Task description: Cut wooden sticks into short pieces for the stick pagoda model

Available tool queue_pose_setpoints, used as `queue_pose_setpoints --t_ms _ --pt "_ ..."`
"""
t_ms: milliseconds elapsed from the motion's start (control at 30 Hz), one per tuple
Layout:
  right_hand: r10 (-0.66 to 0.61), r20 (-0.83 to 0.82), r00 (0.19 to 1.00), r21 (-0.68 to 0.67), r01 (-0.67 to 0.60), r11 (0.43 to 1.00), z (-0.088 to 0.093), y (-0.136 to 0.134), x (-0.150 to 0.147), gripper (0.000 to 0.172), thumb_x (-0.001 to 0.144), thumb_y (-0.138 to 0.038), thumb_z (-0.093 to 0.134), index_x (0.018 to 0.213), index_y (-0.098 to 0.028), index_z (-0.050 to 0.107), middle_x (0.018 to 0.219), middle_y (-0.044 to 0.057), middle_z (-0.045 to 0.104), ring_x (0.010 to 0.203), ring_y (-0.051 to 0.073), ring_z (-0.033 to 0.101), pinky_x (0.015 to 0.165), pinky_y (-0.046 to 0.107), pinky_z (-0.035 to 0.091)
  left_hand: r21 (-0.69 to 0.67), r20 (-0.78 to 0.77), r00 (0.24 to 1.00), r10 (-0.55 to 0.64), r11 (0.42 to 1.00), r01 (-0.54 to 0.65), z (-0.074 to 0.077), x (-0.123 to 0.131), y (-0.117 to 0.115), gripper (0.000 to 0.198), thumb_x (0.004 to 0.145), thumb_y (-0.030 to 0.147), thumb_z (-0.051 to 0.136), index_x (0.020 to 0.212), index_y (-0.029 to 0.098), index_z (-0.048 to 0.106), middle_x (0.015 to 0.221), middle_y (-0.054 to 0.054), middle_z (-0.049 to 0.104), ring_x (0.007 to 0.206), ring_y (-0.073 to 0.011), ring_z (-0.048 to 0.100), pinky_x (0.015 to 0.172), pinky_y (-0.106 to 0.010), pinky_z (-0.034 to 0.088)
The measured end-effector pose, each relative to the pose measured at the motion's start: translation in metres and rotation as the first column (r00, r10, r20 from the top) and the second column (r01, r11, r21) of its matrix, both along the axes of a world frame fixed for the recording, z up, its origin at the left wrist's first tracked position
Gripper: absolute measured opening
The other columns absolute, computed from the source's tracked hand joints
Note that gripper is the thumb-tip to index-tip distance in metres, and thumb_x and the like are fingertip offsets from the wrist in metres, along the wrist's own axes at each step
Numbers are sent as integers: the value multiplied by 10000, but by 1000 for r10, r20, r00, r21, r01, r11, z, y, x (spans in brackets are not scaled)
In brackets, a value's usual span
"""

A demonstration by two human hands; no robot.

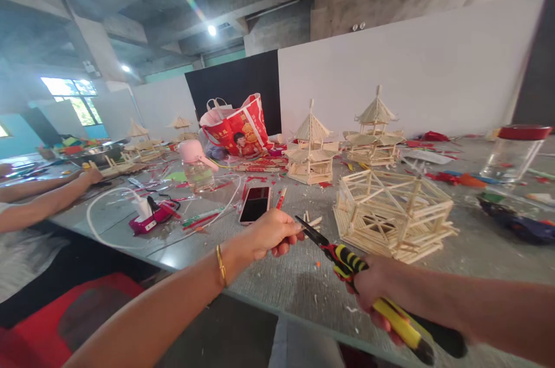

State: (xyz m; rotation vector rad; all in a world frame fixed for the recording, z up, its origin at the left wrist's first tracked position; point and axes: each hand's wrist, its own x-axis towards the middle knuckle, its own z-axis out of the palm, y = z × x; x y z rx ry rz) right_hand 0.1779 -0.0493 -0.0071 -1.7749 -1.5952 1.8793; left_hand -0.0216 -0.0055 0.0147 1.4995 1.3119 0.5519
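Observation:
My left hand [271, 234] is closed in a pinch on several thin wooden sticks [313, 221] held just above the table. My right hand [372, 293] grips the yellow-and-black handles of a pair of pliers [347, 261]. The dark jaws of the pliers point at the sticks, right by my left fingertips. A hexagonal wooden stick frame [392, 212] sits on the grey table [286, 281] just right of the sticks.
Two finished stick pavilions [310, 151] [374, 131] stand behind. A black phone [255, 204], a pink glue gun [150, 220] with white cable, a pink-lidded bottle [196, 165], a red bag [236, 125] and a red-lidded jar [514, 151] lie around. Another person's arms [47, 197] rest at the left.

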Motion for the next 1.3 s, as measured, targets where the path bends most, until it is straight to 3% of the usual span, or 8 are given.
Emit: queue_pose_setpoints --t_ms 300,533,733,867,967,1033,1167,1300 --pt "-49 -272 961 -253 -22 967 6 -2 3 180 542 -246 434 667 -146 514 574 76 566 494 162 553 427 226 444 0 41 999 31 1000 -31 -7 -5 1 207 731 288 492 616 122 534 490 57 457 299 -20 360 297 -157 222" --pt "-90 -248 965 -202 39 979 26 -19 1 101 543 -253 460 524 -159 491 546 58 500 479 124 488 479 217 419 209 -98 991 88 976 -66 1 -5 -11 196 759 259 459 644 122 538 494 47 471 303 -38 397 299 -162 241" --pt "-192 -602 775 -295 7 955 29 -27 -1 147 493 -256 486 607 -164 480 592 23 453 488 107 424 503 235 400 112 305 947 96 984 -135 -10 -1 -12 233 755 344 509 674 127 530 503 59 438 325 -20 351 323 -167 201" --pt "-273 -728 629 -346 7 938 24 -20 5 216 494 -274 472 673 -161 513 636 26 468 531 119 453 564 250 416 26 383 906 182 978 -208 -19 -1 -9 225 744 352 527 702 132 525 529 54 451 351 -28 372 344 -171 221" --pt "-315 -704 637 -381 35 924 22 -15 13 192 525 -254 448 662 -145 526 648 30 467 523 110 451 550 240 415 247 166 961 220 934 -256 -21 -6 1 240 771 366 475 703 144 535 542 39 502 348 -51 420 355 -184 260" --pt "-310 -653 691 -422 9 907 25 -18 18 156 548 -235 438 625 -132 527 630 41 467 511 108 450 520 232 411 423 -118 968 222 893 -153 -22 -6 11 264 787 359 444 664 151 550 538 21 546 354 -71 462 385 -197 301" --pt "-274 -592 758 -379 38 924 43 -35 25 130 640 -213 460 578 -129 538 587 49 480 531 103 448 522 198 409 592 -569 788 234 782 195 -22 6 26 273 789 299 452 623 163 620 548 -23 602 538 -136 572 530 -228 369" --pt "-222 -569 792 -282 66 957 44 -36 27 134 675 -194 482 571 -127 536 593 38 510 533 94 463 521 186 420 663 -643 704 301 678 316 -19 12 32 281 797 312 465 669 183 679 703 -49 652 692 -158 582 611 -244 374"
